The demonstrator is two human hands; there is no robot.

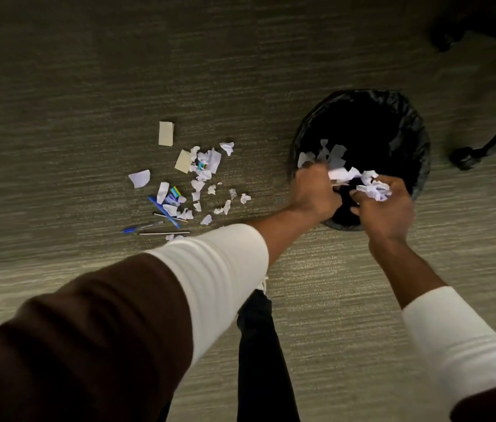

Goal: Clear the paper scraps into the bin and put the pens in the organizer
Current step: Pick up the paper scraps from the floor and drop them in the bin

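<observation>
Both hands (353, 196) around scraps (373, 187)

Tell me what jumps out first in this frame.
Both hands, the left hand and the right hand, hold crumpled paper over the black-lined bin at centre right. Left of the bin, white scraps and pens lie scattered on the carpet.

Dim, soft light; wide-angle edges bend, hands slightly blurred.
</observation>
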